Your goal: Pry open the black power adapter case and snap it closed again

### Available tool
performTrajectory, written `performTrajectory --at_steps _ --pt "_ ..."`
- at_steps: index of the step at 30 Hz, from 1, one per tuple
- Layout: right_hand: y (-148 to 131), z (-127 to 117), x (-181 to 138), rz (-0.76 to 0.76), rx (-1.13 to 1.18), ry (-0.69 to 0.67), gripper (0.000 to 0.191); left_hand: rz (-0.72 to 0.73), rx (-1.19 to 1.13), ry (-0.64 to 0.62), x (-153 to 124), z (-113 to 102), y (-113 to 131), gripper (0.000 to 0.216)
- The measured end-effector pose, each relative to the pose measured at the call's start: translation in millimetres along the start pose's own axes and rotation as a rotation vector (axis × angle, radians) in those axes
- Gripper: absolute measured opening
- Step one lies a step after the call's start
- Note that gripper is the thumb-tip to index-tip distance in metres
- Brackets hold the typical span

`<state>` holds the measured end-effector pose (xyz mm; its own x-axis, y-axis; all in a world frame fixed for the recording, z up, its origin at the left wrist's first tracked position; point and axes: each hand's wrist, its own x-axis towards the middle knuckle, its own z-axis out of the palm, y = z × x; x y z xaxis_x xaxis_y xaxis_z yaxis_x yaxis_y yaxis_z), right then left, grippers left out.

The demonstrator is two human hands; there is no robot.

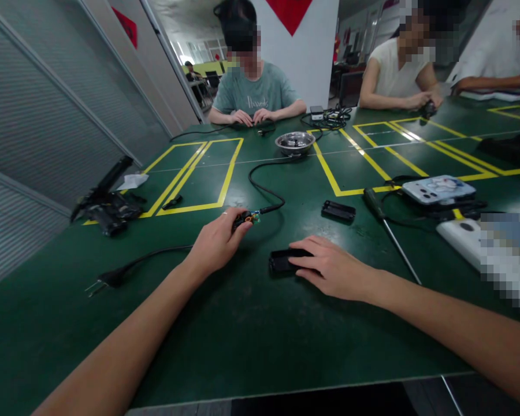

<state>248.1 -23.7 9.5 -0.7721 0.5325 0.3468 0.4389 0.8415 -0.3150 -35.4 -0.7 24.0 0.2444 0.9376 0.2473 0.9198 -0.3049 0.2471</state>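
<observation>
My left hand [220, 240] is closed around a small black electrical part [242, 220] with orange spots and thin coloured wires at its end. A black cable [266, 193] runs from those wires toward the back. Beneath the same hand, another cord leads left to a two-pin plug [108, 278] on the table. My right hand [325, 266] grips the right end of an open black plastic casing half [281, 262], which lies hollow side up. Just behind it is a second black casing piece [338, 211], untouched.
A long screwdriver [383, 216] lies right of my right hand, near a phone [437, 189] and a white device [463, 237]. Farther back stands a metal bowl [294, 142]. Black parts [108, 208] lie at left. Yellow tape [229, 179] marks the green table; people sit across.
</observation>
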Motion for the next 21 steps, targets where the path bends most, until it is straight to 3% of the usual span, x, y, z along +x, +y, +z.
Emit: performTrajectory --at_steps 2,4,6,12,17,21 --pt "3.6 -5.6 -2.6 0.034 0.031 0.104 0.029 0.033 -0.031 0.012 -4.6 1.2 15.7 0.036" --pt "8.0 -14.3 -4.6 0.065 0.021 0.259 0.029 0.125 -0.053 -0.002 -9.5 3.5 31.8 0.034" --pt "13.1 -20.7 -5.3 0.079 -0.021 0.331 0.032 0.232 -0.065 -0.011 -13.1 6.7 45.0 0.033" --pt "27.6 -13.6 -3.5 0.042 -0.040 0.118 0.027 0.384 -0.112 -0.114 -14.4 12.2 57.1 0.037" --pt "29.1 -13.8 -4.6 0.101 0.018 0.064 0.026 0.432 -0.114 -0.274 -15.1 7.4 46.4 0.072" --pt "28.5 -18.0 -5.2 0.128 0.027 -0.002 0.028 0.412 -0.092 -0.277 -14.6 7.5 39.3 0.064"
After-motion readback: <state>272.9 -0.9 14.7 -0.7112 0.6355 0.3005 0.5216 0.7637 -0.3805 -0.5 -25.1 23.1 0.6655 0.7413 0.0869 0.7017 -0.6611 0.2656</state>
